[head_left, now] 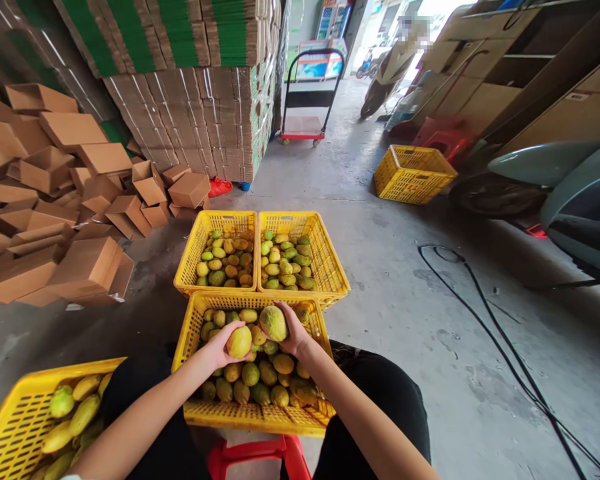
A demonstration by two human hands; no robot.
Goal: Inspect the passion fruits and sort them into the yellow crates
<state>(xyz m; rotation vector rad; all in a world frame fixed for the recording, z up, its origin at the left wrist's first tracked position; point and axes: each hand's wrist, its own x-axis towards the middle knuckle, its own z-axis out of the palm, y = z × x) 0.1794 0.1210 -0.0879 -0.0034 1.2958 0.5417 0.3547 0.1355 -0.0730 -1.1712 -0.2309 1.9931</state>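
Observation:
My left hand is closed around a smooth yellow melon above the near yellow crate. Beside it, my right hand grips a rounder, rough-skinned green-yellow melon. The two held melons are close together, with a small gap between them. Below both hands, the near crate is filled with many green and yellow melons. Two more yellow crates, the far left crate and the far right crate, stand side by side just beyond it, each partly filled with similar fruit.
At lower left is a yellow crate of longer fruit. A red stool shows between my knees. Cardboard boxes lie heaped at left. Another yellow crate, a black cable, a parked scooter and a trolley stand farther off.

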